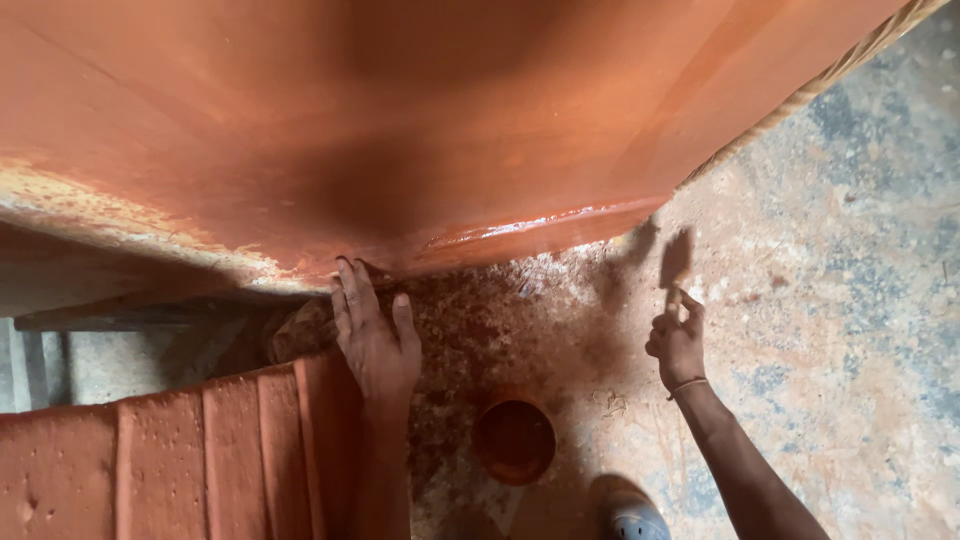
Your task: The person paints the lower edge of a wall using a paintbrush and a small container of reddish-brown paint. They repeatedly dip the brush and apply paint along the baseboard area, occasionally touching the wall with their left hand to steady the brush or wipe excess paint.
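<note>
Head view: hands working under a glossy red-brown hull (pixel 420 130).
Left hand (pixel 375 340) is pressing flat, fingers spread, at centre; right hand (pixel 678 345) is pinching a paintbrush (pixel 677 262), centre right.

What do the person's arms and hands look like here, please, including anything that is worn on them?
Both arms are bare as far as the view shows, with no sleeves and no gloves. The left hand and its forearm are smeared with reddish-brown wet colour. The right hand wears a thin, light-coloured band around the wrist. No rings or a watch can be made out.
</note>
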